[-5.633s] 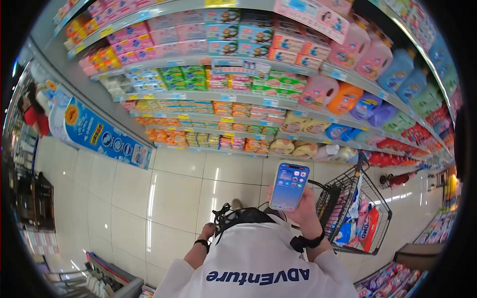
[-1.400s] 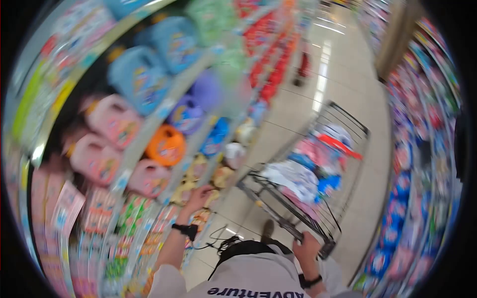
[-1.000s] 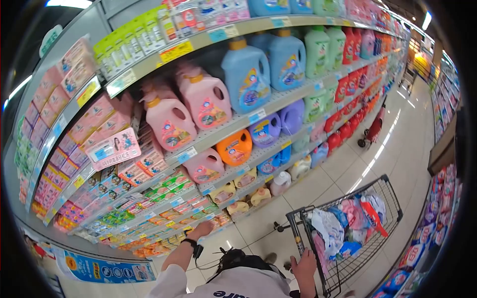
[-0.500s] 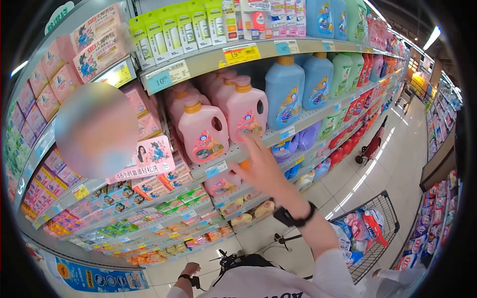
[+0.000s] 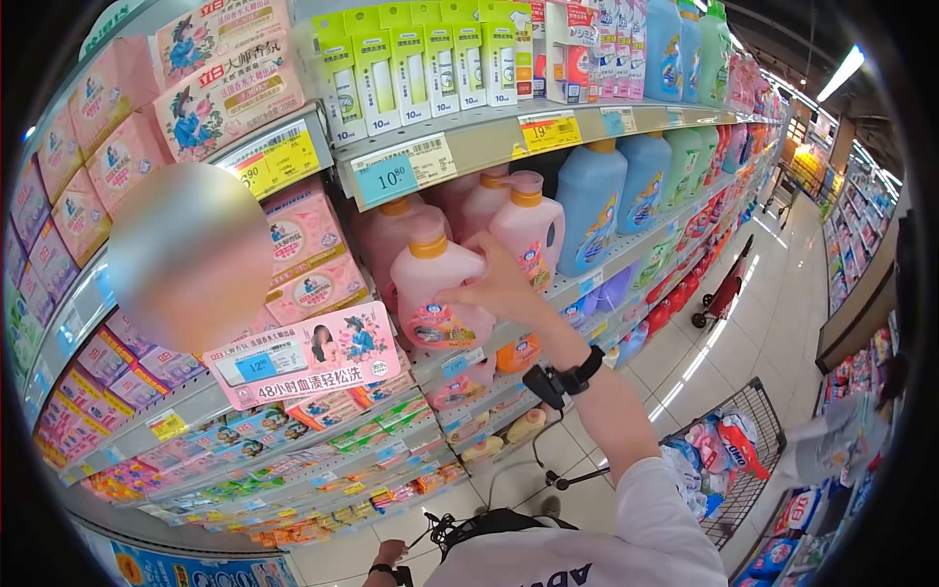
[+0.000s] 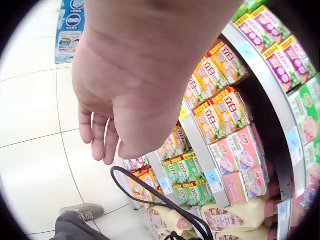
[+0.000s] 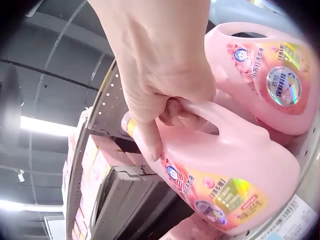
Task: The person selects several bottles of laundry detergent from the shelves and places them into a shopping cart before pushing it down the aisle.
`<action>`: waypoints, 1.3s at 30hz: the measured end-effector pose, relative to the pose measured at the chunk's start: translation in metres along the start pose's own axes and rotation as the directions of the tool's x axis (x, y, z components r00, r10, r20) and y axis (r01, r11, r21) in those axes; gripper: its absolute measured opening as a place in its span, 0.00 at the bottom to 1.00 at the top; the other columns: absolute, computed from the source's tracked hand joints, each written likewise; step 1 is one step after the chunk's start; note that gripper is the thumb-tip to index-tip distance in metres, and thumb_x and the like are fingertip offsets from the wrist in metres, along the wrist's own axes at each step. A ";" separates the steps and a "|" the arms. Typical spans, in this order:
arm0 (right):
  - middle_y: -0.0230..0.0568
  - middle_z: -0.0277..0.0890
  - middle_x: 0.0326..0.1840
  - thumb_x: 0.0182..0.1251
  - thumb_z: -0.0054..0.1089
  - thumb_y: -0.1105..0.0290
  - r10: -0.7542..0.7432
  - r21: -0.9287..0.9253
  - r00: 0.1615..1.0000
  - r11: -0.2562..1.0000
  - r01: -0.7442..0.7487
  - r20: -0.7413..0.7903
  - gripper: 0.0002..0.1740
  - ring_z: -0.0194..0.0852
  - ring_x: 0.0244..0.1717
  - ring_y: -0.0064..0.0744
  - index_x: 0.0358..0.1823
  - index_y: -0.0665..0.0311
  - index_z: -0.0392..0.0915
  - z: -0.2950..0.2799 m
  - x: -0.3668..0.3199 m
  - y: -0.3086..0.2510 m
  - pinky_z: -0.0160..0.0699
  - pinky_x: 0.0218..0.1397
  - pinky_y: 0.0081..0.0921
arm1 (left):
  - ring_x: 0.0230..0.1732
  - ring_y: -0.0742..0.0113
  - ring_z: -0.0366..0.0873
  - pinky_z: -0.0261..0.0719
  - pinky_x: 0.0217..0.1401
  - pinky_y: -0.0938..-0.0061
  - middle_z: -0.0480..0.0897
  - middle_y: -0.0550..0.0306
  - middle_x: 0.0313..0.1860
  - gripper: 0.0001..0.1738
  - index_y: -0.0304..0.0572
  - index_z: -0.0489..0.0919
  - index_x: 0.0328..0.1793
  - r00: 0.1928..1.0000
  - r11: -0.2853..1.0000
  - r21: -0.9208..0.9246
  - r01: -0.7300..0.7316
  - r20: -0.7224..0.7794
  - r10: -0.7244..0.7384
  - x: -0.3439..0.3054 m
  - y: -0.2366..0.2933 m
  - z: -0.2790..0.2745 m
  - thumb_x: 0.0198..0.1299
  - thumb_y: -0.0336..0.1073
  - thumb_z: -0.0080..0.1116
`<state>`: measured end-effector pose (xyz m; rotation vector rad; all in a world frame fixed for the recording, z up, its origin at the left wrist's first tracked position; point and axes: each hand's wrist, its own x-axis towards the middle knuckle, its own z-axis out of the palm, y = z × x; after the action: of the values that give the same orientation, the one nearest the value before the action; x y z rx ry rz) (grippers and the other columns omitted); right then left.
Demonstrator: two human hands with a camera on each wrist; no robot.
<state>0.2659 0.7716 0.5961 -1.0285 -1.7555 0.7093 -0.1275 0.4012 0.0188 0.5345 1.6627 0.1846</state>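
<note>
My right hand [image 5: 494, 286] [image 7: 165, 95] grips the handle of a pink detergent jug [image 5: 437, 293] [image 7: 220, 170] with an orange cap, which stands on the shelf edge among other pink jugs [image 5: 528, 227] [image 7: 265, 75]. My left hand [image 6: 120, 115] hangs low beside my body with its fingers loosely curled, holding nothing; in the head view it shows at the bottom edge [image 5: 389, 554]. Low shelves of small boxes [image 6: 220, 110] lie next to it.
Blue and green detergent jugs [image 5: 595, 201] fill the shelf to the right. A shopping cart [image 5: 729, 455] with several packs stands behind me on the tiled aisle floor [image 5: 782, 274]. A pink promo sign [image 5: 308, 357] juts from the shelf. Price tags [image 5: 396, 176] line the shelf edges.
My right hand left the cart handle, reached up to the shelf and closed round the pink jug's handle. My left hand dropped from the shelf to my side. I stepped closer to the shelves.
</note>
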 end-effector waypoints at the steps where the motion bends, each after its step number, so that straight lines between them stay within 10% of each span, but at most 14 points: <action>1: 0.47 0.77 0.50 0.38 0.86 0.59 0.001 -0.008 1.000 1.000 -0.001 -0.007 0.45 0.80 0.49 0.38 0.56 0.69 0.69 -0.001 -0.007 -0.005 0.80 0.51 0.31 | 0.48 0.62 0.84 0.80 0.41 0.67 0.86 0.54 0.54 0.15 0.39 0.78 0.51 0.995 0.989 0.132 -0.064 0.088 0.053 -0.001 -0.003 -0.003 0.71 0.37 0.42; 6: 0.37 0.79 0.50 0.38 0.89 0.64 -0.051 0.217 0.987 0.973 0.084 -0.153 0.41 0.78 0.52 0.25 0.53 0.65 0.71 -0.044 -0.058 -0.042 0.80 0.52 0.26 | 0.44 0.62 0.84 0.79 0.38 0.67 0.86 0.53 0.50 0.16 0.42 0.78 0.53 0.981 0.991 0.031 0.129 0.140 -0.132 0.033 -0.013 0.004 0.71 0.42 0.43; 8: 0.33 0.80 0.50 0.37 0.90 0.68 -0.184 0.001 0.964 0.982 0.188 -0.194 0.42 0.78 0.51 0.22 0.54 0.64 0.71 -0.086 -0.091 -0.071 0.81 0.53 0.26 | 0.38 0.62 0.84 0.79 0.36 0.68 0.87 0.56 0.46 0.15 0.43 0.78 0.53 0.976 0.992 0.096 0.085 0.193 -0.103 0.040 -0.008 -0.003 0.70 0.41 0.45; 11: 0.33 0.82 0.50 0.38 0.89 0.71 0.042 -0.066 0.962 0.996 -0.062 -0.269 0.42 0.79 0.52 0.22 0.57 0.64 0.73 -0.148 -0.158 -0.098 0.82 0.54 0.25 | 0.33 0.64 0.83 0.77 0.33 0.73 0.86 0.56 0.42 0.14 0.43 0.78 0.54 0.929 0.754 0.585 -0.301 0.357 0.094 0.066 0.004 -0.020 0.69 0.38 0.49; 12: 0.34 0.82 0.50 0.39 0.88 0.72 0.101 -0.073 0.948 0.989 -0.129 -0.302 0.42 0.80 0.52 0.22 0.59 0.65 0.73 -0.167 -0.183 -0.104 0.82 0.55 0.25 | 0.33 0.65 0.83 0.77 0.33 0.75 0.86 0.56 0.42 0.14 0.44 0.78 0.55 0.829 0.569 0.624 -0.536 0.516 0.216 0.064 0.019 -0.013 0.68 0.38 0.51; 16: 0.36 0.84 0.50 0.43 0.84 0.75 0.359 -0.124 0.748 0.855 -0.503 -0.558 0.39 0.81 0.52 0.23 0.61 0.69 0.76 -0.228 -0.288 -0.102 0.82 0.56 0.25 | 0.37 0.63 0.84 0.78 0.35 0.71 0.87 0.52 0.46 0.19 0.47 0.76 0.60 0.746 0.619 0.466 -0.632 0.582 0.324 0.088 0.069 -0.016 0.67 0.43 0.52; 18: 0.42 0.84 0.51 0.44 0.83 0.70 0.371 -0.140 0.623 0.775 -0.616 -0.689 0.37 0.84 0.48 0.29 0.59 0.69 0.78 -0.260 -0.352 -0.066 0.82 0.55 0.29 | 0.36 0.59 0.84 0.77 0.32 0.70 0.86 0.51 0.45 0.19 0.45 0.77 0.58 0.867 0.987 0.159 0.030 0.487 -0.105 0.107 0.108 -0.007 0.67 0.45 0.52; 20: 0.43 0.84 0.48 0.44 0.82 0.70 0.346 -0.156 0.506 0.684 -0.712 -0.790 0.36 0.84 0.49 0.30 0.58 0.71 0.78 -0.287 -0.409 -0.033 0.81 0.56 0.29 | 0.32 0.59 0.83 0.77 0.28 0.71 0.85 0.50 0.42 0.16 0.44 0.78 0.56 0.860 0.960 0.197 -0.197 0.505 0.073 0.124 0.140 0.007 0.67 0.43 0.53; 22: 0.47 0.85 0.46 0.45 0.80 0.69 0.349 -0.165 0.439 0.597 -0.785 -0.828 0.36 0.85 0.48 0.35 0.58 0.71 0.77 -0.319 -0.471 0.011 0.81 0.54 0.31 | 0.29 0.62 0.82 0.77 0.26 0.72 0.84 0.49 0.37 0.12 0.42 0.79 0.50 0.964 0.498 0.828 -0.258 0.258 0.069 0.099 0.186 0.041 0.65 0.37 0.54; 26: 0.53 0.84 0.46 0.45 0.78 0.66 0.339 -0.134 0.287 0.410 -0.902 -0.896 0.36 0.85 0.48 0.45 0.59 0.69 0.77 -0.375 -0.602 0.121 0.81 0.54 0.36 | 0.29 0.65 0.81 0.77 0.30 0.70 0.84 0.52 0.32 0.12 0.32 0.81 0.49 0.908 0.805 0.426 -0.413 0.268 0.323 0.049 0.234 0.095 0.64 0.32 0.54; 31: 0.59 0.83 0.48 0.54 0.68 0.69 0.209 -0.072 0.097 0.122 -0.990 -0.973 0.34 0.82 0.50 0.56 0.65 0.64 0.72 -0.396 -0.694 0.227 0.79 0.53 0.45 | 0.33 0.67 0.82 0.79 0.36 0.75 0.84 0.53 0.33 0.14 0.31 0.81 0.48 0.803 0.562 0.576 -0.594 0.377 0.462 0.022 0.261 0.144 0.60 0.33 0.58; 34: 0.58 0.83 0.47 0.57 0.64 0.72 0.121 -0.068 0.097 0.225 -0.972 -0.988 0.33 0.82 0.48 0.59 0.68 0.62 0.70 -0.369 -0.749 0.301 0.79 0.50 0.48 | 0.33 0.67 0.82 0.78 0.35 0.75 0.85 0.53 0.33 0.15 0.32 0.81 0.49 0.802 0.590 0.545 -0.595 0.366 0.472 -0.009 0.257 0.161 0.61 0.34 0.56; 36: 0.58 0.83 0.46 0.57 0.60 0.75 -0.025 -0.340 0.341 0.167 -0.925 -0.940 0.37 0.81 0.45 0.62 0.72 0.59 0.64 -0.345 -0.790 0.353 0.78 0.47 0.52 | 0.33 0.67 0.83 0.80 0.35 0.74 0.85 0.52 0.34 0.15 0.33 0.80 0.51 0.778 0.570 0.530 -0.628 0.405 0.481 -0.027 0.251 0.168 0.62 0.34 0.53; 39: 0.58 0.83 0.45 0.55 0.60 0.75 0.455 0.003 0.073 0.164 -0.987 -0.887 0.45 0.81 0.43 0.63 0.78 0.60 0.55 -0.307 -0.776 0.362 0.78 0.46 0.54 | 0.31 0.69 0.82 0.78 0.31 0.75 0.85 0.52 0.37 0.13 0.33 0.77 0.52 0.920 0.748 0.546 -0.377 0.315 0.233 -0.021 0.228 0.155 0.62 0.29 0.53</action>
<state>0.8224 0.2688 0.0809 -2.5168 -0.3835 0.1171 0.0781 0.5641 0.1063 1.2739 1.3743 -0.1766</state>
